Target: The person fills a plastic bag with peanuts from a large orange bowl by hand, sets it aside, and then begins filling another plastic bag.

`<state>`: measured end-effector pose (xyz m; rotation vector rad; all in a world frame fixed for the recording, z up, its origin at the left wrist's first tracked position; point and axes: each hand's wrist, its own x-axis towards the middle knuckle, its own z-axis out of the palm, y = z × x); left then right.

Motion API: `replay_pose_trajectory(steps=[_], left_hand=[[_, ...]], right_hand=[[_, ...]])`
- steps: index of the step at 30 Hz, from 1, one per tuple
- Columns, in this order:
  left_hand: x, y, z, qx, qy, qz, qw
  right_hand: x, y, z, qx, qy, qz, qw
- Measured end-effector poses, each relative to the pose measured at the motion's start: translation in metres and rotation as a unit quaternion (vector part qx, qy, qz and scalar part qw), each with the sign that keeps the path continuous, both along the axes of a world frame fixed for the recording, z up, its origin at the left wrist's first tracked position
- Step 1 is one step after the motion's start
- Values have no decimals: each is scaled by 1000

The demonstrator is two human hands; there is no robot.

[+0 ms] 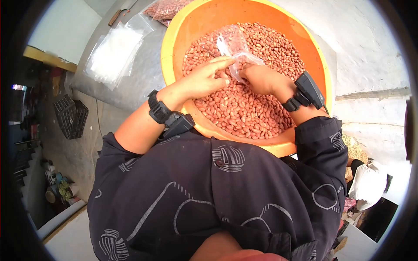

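Note:
A clear plastic bag [235, 40] lies on a heap of red-skinned peanuts [244, 111] in a big orange basin [176, 43]. Peanuts show through its film, and its crumpled mouth faces me. My left hand [207, 79] has its fingertips closed on the left edge of that mouth, with the thumb held apart over the peanuts. At the right side of the mouth is my right hand [263, 79], bent at the wrist with fingers curled in. Bag film and the back of the hand hide those fingertips, so what they hold cannot be made out.
Flat clear bags [114, 54] lie stacked on the grey table [150, 74] left of the basin. Behind them is a filled bag of peanuts [167, 8]. A dark crate [69, 115] stands on the floor. Another person [368, 185] is at the lower right.

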<state>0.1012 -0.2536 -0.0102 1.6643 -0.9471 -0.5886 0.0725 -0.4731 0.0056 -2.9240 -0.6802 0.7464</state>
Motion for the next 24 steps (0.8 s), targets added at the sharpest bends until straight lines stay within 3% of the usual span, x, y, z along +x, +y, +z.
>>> replay_pose_trajectory(steps=[5, 11, 14, 17, 20, 24], left_hand=[[0, 0, 0, 1, -5, -8, 1000], [0, 0, 1, 2, -8, -2, 1000], [2, 0, -2, -6, 10, 10, 1000], [3, 1, 3, -5, 3, 31, 1000], [6, 2, -4, -29, -10, 35, 999], [4, -2, -5, -55, -1, 58, 997]], right_hand=[[-5, -10, -10, -20, -20, -25, 999], [-15, -22, -25, 184, -226, 6, 956], [-14, -20, -12, 262, -262, 37, 928], [-23, -21, 17, 250, -227, -50, 940], [-28, -21, 38, 153, -261, -182, 935], [-17, -40, 11, -16, -98, -212, 972]])
